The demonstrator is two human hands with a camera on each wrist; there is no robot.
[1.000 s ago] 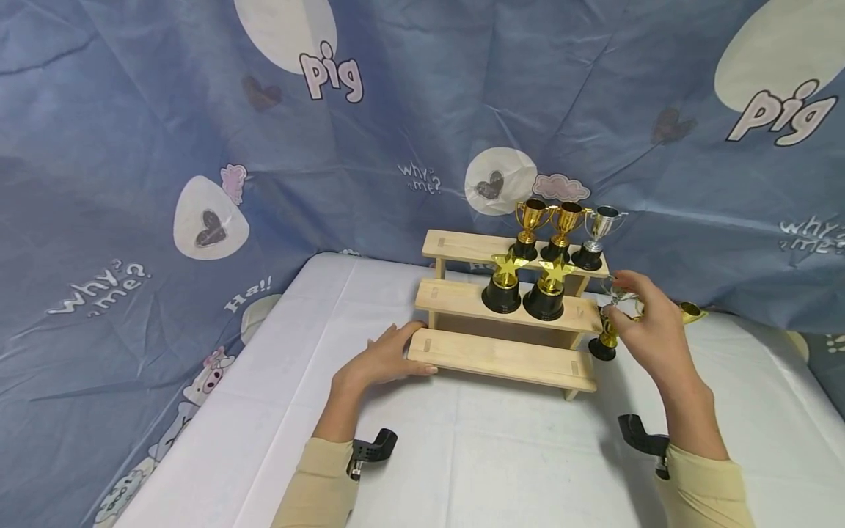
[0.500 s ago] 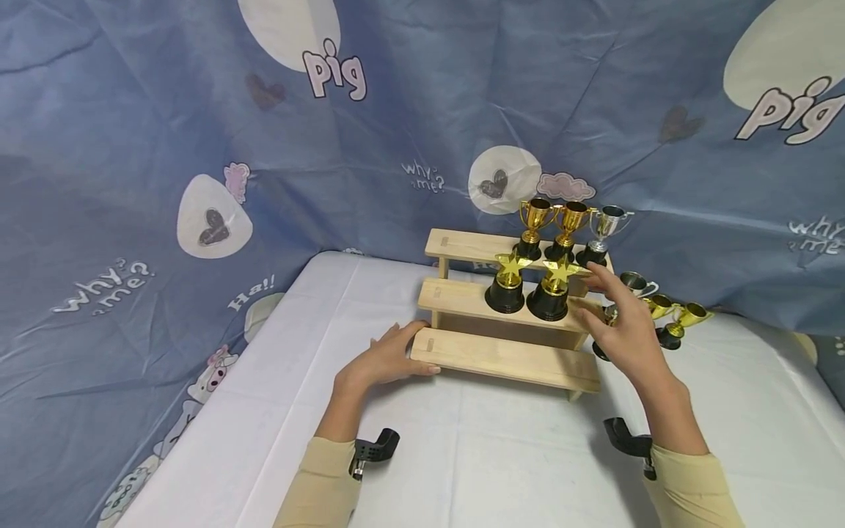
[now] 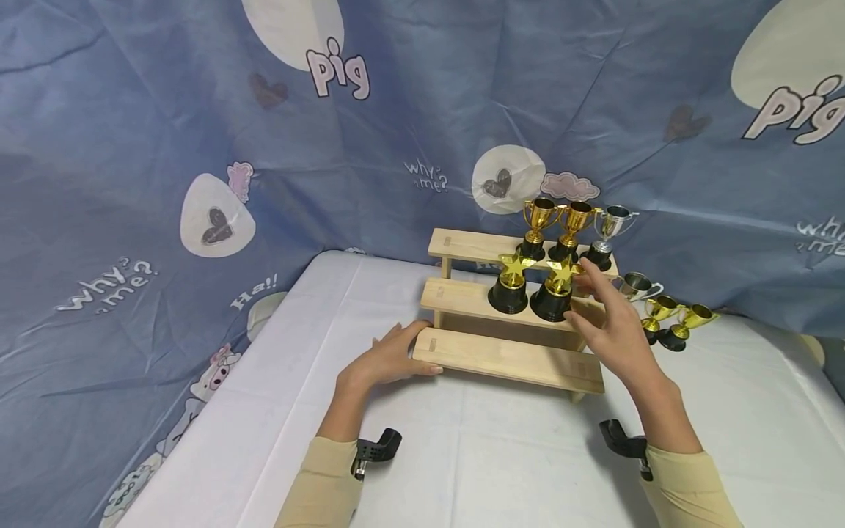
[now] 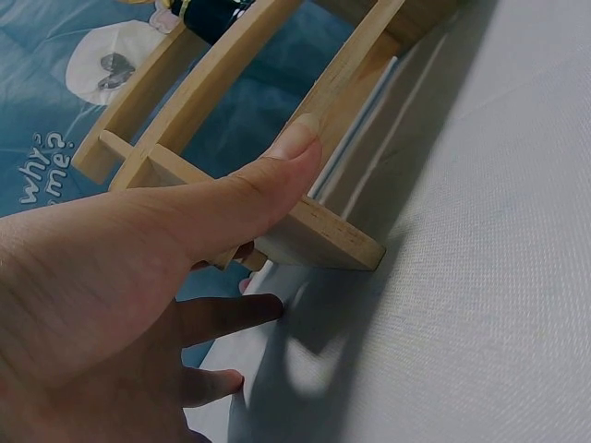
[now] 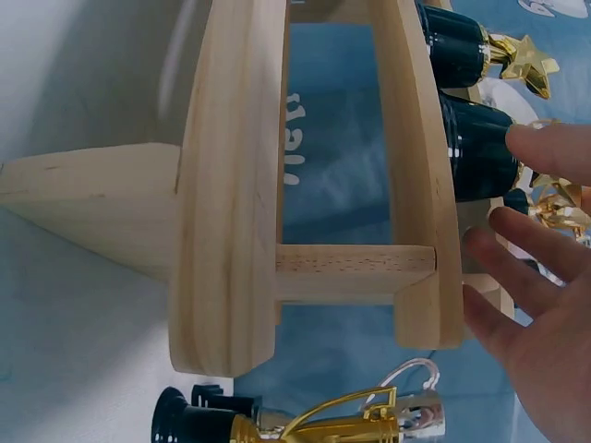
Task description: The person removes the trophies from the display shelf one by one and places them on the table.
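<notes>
A three-step wooden display stand (image 3: 508,359) stands on the white table. My left hand (image 3: 389,356) grips the left end of its lowest step; in the left wrist view the thumb (image 4: 295,138) lies along the step's front edge. On the middle step are two star trophies with black bases, a left one (image 3: 511,282) and a right one (image 3: 553,301). My right hand (image 3: 614,326) is at the right star trophy, fingers spread. In the right wrist view its thumb (image 5: 554,152) overlaps the black base (image 5: 480,148), with the other fingers beside it.
On the top step stand two gold cup trophies (image 3: 540,216) and a silver cup trophy (image 3: 614,224). Right of the stand are another silver cup (image 3: 637,286) and two gold cups (image 3: 660,312). A blue printed cloth (image 3: 370,169) hangs behind the table.
My right hand has moved left from the cups beside the stand to the right star trophy. The left hand keeps its hold on the stand.
</notes>
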